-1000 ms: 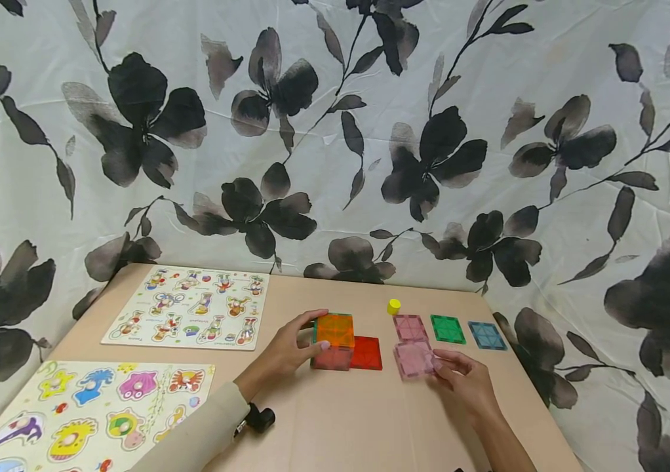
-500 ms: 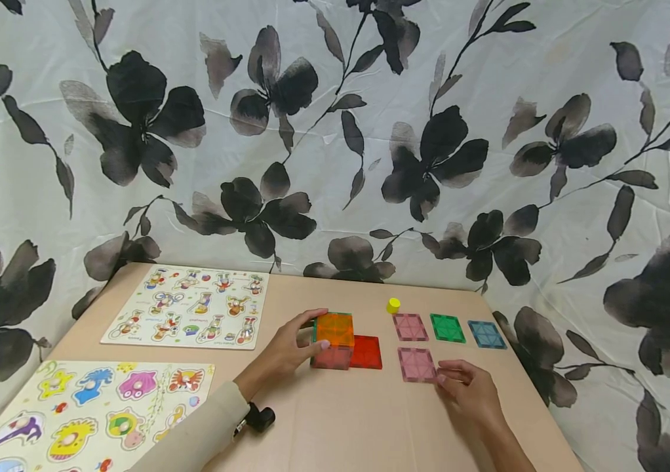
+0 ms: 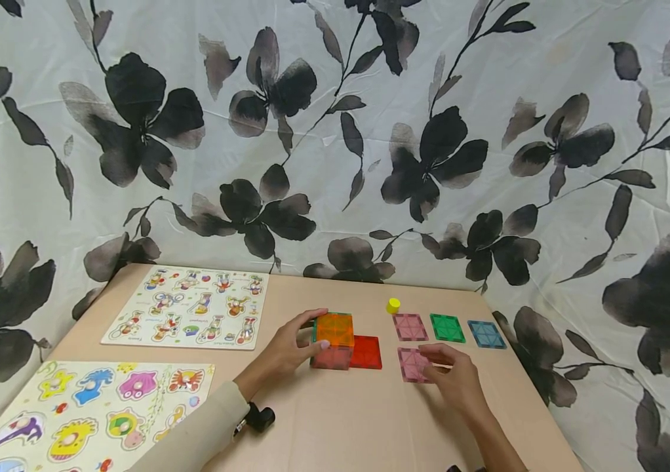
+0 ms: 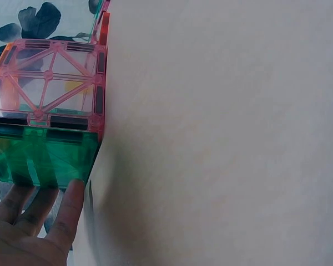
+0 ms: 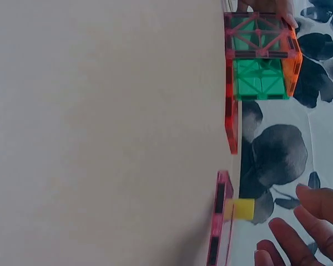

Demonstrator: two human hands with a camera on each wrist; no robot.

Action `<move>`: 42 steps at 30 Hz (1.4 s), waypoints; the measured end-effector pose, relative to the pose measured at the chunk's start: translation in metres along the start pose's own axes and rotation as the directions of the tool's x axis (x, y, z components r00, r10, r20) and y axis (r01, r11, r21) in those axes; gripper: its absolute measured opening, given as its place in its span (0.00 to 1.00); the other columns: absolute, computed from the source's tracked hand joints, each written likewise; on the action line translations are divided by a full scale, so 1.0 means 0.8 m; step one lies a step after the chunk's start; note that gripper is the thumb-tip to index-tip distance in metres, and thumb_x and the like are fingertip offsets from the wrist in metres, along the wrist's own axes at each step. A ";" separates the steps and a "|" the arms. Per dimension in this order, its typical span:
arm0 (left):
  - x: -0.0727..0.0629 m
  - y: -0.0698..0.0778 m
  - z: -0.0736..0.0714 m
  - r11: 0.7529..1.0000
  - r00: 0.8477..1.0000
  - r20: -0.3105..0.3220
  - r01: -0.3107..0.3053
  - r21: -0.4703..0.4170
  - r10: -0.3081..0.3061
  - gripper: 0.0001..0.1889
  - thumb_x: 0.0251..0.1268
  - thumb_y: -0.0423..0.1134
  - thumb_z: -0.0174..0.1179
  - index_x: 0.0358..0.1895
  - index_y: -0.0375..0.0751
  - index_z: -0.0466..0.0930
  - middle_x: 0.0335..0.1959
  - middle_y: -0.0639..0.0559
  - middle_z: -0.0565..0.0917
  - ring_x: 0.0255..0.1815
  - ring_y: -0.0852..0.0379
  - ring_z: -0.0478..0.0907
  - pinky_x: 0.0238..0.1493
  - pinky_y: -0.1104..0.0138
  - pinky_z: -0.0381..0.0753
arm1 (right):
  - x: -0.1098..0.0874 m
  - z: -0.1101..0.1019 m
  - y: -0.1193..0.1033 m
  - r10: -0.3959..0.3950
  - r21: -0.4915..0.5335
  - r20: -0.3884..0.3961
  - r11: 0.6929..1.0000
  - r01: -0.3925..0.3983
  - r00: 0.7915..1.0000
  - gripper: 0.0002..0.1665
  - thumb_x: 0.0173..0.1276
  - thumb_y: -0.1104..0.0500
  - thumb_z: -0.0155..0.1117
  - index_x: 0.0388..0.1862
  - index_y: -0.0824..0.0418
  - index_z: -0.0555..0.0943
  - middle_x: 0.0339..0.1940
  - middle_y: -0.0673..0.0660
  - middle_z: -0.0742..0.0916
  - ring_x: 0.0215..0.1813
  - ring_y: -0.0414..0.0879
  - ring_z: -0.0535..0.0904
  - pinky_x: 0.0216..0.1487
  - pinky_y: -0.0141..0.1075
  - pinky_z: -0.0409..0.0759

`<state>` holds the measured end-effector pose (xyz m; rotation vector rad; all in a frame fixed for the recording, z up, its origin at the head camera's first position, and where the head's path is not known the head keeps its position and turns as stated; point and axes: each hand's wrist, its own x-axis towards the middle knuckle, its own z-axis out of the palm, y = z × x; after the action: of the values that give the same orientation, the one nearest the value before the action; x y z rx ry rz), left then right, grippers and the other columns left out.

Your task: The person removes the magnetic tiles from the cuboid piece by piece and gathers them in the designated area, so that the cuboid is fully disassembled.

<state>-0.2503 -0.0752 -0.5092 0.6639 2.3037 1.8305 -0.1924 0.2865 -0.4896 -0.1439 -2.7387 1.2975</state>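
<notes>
My left hand (image 3: 288,351) holds a small box of magnetic tiles (image 3: 334,333) by its left side, thumb at the front and fingers behind. The box has an orange top, a pink front and green sides; the left wrist view shows fingers against a green tile (image 4: 44,158). A red tile (image 3: 366,353) lies flat beside its right side. My right hand (image 3: 455,380) hovers over the right part of a pink tile (image 3: 408,365) lying on the table. In the right wrist view its loosely bent fingers (image 5: 291,238) are apart from that tile.
Another pink tile (image 3: 410,327), a green tile (image 3: 448,329) and a blue tile (image 3: 487,335) lie in a row at the back right. A yellow cylinder (image 3: 393,306) stands behind them. Two picture puzzle boards (image 3: 193,337) (image 3: 152,373) lie left. Floral cloth hangs behind the table.
My right hand has set the pink tile down, a little nearer to me and apart from the other pink one, let go, and shifted left over it. The left hand stays still.
</notes>
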 end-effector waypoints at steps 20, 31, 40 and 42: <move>-0.002 -0.001 0.002 1.000 1.000 -0.008 -0.003 0.016 0.003 0.35 0.73 0.38 0.70 0.80 0.50 0.67 0.79 0.43 0.71 0.76 0.39 0.71 0.68 0.53 0.84 | 0.055 0.073 -0.050 -0.170 -0.072 0.306 0.977 0.201 0.937 0.30 0.66 0.60 0.79 0.67 0.47 0.85 0.70 0.52 0.85 0.76 0.61 0.75 0.74 0.67 0.74; -0.001 0.004 0.002 0.999 1.000 -0.013 0.024 0.023 -0.023 0.36 0.73 0.37 0.70 0.81 0.50 0.66 0.79 0.47 0.71 0.76 0.42 0.72 0.68 0.54 0.84 | 0.064 0.082 -0.051 -0.261 -0.122 0.395 0.935 0.332 0.881 0.33 0.60 0.65 0.82 0.65 0.52 0.86 0.66 0.55 0.87 0.71 0.58 0.78 0.75 0.61 0.76; -0.002 0.003 0.002 0.999 0.999 -0.015 0.029 0.037 -0.028 0.35 0.73 0.40 0.70 0.79 0.58 0.68 0.78 0.47 0.71 0.76 0.42 0.71 0.70 0.51 0.83 | 0.063 0.086 -0.051 -0.237 -0.214 0.356 0.921 0.325 0.904 0.25 0.52 0.61 0.88 0.49 0.49 0.88 0.49 0.50 0.86 0.56 0.48 0.78 0.62 0.50 0.84; -0.003 0.003 0.001 0.999 0.999 -0.020 0.035 0.036 -0.034 0.35 0.73 0.40 0.70 0.79 0.59 0.68 0.78 0.46 0.72 0.76 0.42 0.71 0.70 0.51 0.83 | 0.062 0.085 -0.051 -0.236 -0.233 0.343 0.916 0.325 0.909 0.21 0.51 0.60 0.89 0.41 0.49 0.87 0.43 0.49 0.84 0.51 0.46 0.75 0.55 0.44 0.83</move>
<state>-0.2474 -0.0749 -0.5072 0.6104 2.3508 1.7923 -0.2522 0.2152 -0.4977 0.4617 -3.0425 0.9071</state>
